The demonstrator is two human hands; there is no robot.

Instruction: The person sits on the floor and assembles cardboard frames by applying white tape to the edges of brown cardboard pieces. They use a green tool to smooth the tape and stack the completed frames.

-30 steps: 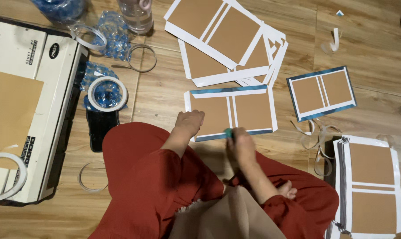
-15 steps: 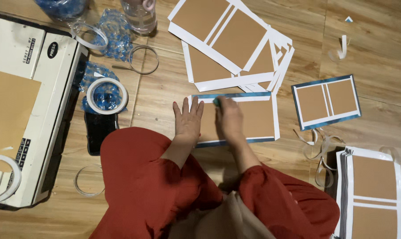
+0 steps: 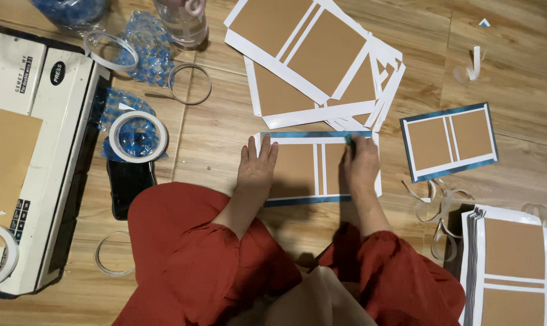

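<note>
A white card with two brown panels [image 3: 297, 172] lies on the wooden floor in front of my knees. A blue strip [image 3: 310, 134] runs along its far edge and another along its near edge. My left hand [image 3: 256, 169] lies flat on the card's left part, fingers spread. My right hand [image 3: 361, 163] rests on the card's right part, fingers together and curled, fingertips pressing the right end of the far blue strip.
A loose pile of similar cards [image 3: 322, 60] lies beyond. A blue-bordered card [image 3: 448, 142] and curled white strips [image 3: 436, 205] lie at right, with a card stack [image 3: 512, 265] below. At left are a white machine [image 3: 32, 151], tape rolls [image 3: 137, 136] and a black phone [image 3: 125, 184].
Both hands moved from the card's near edge to its far edge. My right hand then slid rightward along the far blue strip, while the left hand stayed flat on the card.
</note>
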